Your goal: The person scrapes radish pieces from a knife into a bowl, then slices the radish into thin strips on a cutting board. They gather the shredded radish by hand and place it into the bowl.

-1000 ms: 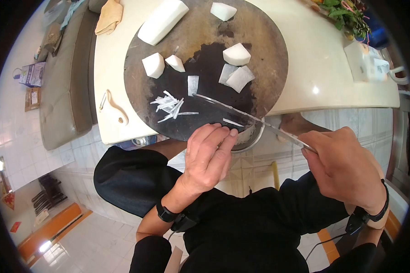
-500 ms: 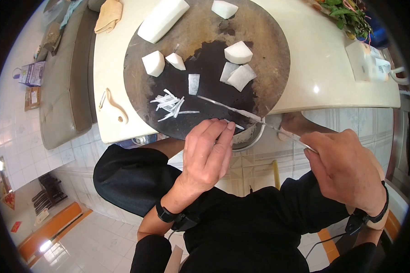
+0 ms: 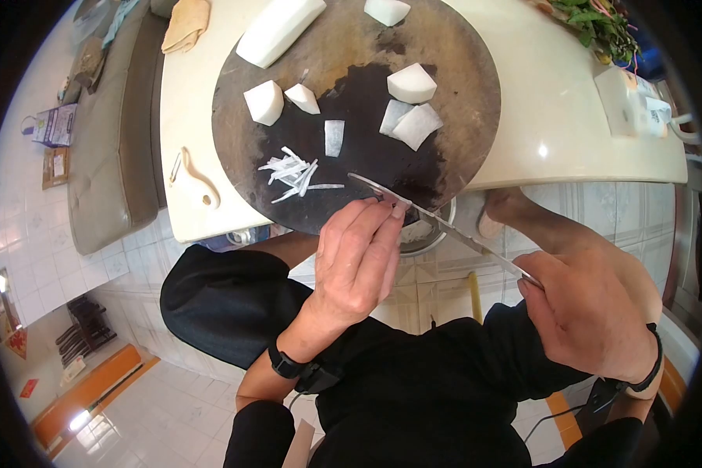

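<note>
My right hand (image 3: 585, 316) is closed round the handle of a kitchen knife (image 3: 464, 236), its thin blade slanting up and left to the near edge of the round chopping board (image 3: 464, 58). Beside the blade, my left hand (image 3: 359, 257) has its fingers bent and pressed together on a radish slice, mostly hidden beneath the fingertips. A small pile of white radish strips (image 3: 290, 170) lies just beyond my left hand. Farther up the board are a flat slice (image 3: 334, 138), two overlapping slices (image 3: 417, 126), several thick chunks (image 3: 412, 83) and a long peeled white radish (image 3: 279, 31).
The board stands on a cream table (image 3: 554, 101). A peeler (image 3: 199, 181) and a folded cloth (image 3: 186, 26) lie on its left side. Leafy greens (image 3: 593, 23) and a white box (image 3: 628, 105) are at the right. Below the board's edge sits a metal bowl (image 3: 444, 226).
The knife blade has swung down toward me, its tip leaving the flat slice and coming close to my left fingertips. My left hand stays nearly in place; the white sliver by its fingers is now hidden.
</note>
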